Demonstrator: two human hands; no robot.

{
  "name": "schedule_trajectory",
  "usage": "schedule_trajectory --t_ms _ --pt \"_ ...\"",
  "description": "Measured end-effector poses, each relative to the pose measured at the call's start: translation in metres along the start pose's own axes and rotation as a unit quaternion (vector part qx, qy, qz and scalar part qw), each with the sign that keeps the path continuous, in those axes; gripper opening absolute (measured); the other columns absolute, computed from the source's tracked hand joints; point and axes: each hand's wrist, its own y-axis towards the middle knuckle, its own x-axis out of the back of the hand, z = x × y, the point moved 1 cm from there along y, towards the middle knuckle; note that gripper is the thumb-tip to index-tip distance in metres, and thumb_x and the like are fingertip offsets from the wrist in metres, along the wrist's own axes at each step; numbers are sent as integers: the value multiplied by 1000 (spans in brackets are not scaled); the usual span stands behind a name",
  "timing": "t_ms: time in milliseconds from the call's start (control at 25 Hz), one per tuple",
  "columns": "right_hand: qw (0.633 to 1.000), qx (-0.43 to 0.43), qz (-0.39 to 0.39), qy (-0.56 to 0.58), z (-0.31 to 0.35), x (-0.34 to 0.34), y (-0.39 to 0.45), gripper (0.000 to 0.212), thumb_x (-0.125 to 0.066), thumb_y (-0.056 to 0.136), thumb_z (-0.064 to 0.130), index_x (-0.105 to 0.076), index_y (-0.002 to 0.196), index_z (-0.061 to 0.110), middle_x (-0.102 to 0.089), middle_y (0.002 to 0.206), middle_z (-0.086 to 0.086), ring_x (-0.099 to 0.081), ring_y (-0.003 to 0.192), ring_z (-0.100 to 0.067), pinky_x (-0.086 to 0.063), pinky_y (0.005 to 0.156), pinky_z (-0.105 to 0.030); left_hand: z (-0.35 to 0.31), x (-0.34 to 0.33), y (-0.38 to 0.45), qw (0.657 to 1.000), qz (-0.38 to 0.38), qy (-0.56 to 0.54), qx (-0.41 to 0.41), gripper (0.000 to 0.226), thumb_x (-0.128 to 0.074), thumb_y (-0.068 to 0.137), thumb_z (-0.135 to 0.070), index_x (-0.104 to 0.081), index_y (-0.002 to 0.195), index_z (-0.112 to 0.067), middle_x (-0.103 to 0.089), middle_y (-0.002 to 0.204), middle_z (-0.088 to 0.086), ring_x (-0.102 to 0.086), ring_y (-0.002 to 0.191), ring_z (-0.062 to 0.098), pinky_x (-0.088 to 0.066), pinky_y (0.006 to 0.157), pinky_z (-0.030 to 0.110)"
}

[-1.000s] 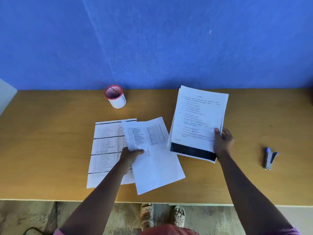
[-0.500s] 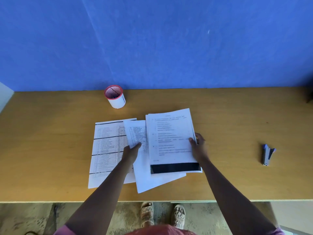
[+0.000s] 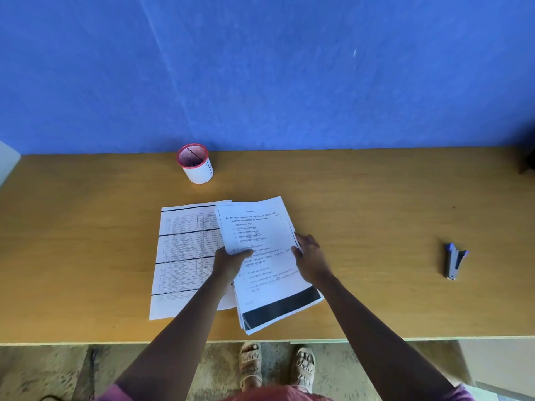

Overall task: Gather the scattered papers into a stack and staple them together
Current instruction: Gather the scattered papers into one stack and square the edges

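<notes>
Shifted left, stack [image 3: 269,256] overlaps table sheet [image 3: 182,256]; stapler [image 3: 454,260] well apart.

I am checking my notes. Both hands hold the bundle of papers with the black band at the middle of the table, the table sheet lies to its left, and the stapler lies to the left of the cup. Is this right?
Not quite. The head view shows the stapler far to the right of the cup, near the table's right side. The rest holds: the left hand and right hand hold the bundle, and the table sheet lies to its left.
</notes>
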Motion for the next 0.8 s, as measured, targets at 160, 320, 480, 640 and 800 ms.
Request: schedule_trajectory --t_ms 160,320,480,640,800 --pt "998 -57 17 23 -11 13 2 76 -73 85 37 -37 150 17 -40 144 -9 -40 134 -28 -35 112 -42 -7 2 -5 999 26 -1 -19 26 -80 78 -7 -70 101 -14 -73 108 10 -71 95 30 -56 88 44" --pt "948 -102 -22 301 -3 42 0 85 -92 67 28 -48 138 12 -65 127 -3 -67 106 -13 -57 85 -25 -27 -1 -14 993 106 -6 -57 34 -79 78 -6 -71 109 -15 -74 110 6 -71 101 28 -56 91 47" --pt "895 -88 -12 436 22 66 -6 37 -88 72 11 -75 107 10 -78 106 -5 -76 89 -15 -61 73 -26 -47 -14 -23 988 117 -25 -101 33 -80 78 -9 -71 108 -20 -75 109 3 -73 98 23 -58 87 44" --pt "898 -29 -96 429 43 82 -7 17 -85 75 8 -77 91 8 -78 80 8 -74 73 -5 -57 62 -21 -64 -30 -30 985 69 -38 -154 34 -85 75 -16 -72 106 -21 -76 106 -1 -73 97 17 -59 85 38" --pt "884 15 -133 447 56 101 -7 10 -81 80 7 -75 87 8 -77 79 6 -73 73 -8 -57 62 -24 -78 -41 -36 978 40 -57 -198 50 -85 74 -21 -66 121 -16 -73 114 -3 -71 104 14 -58 86 34"
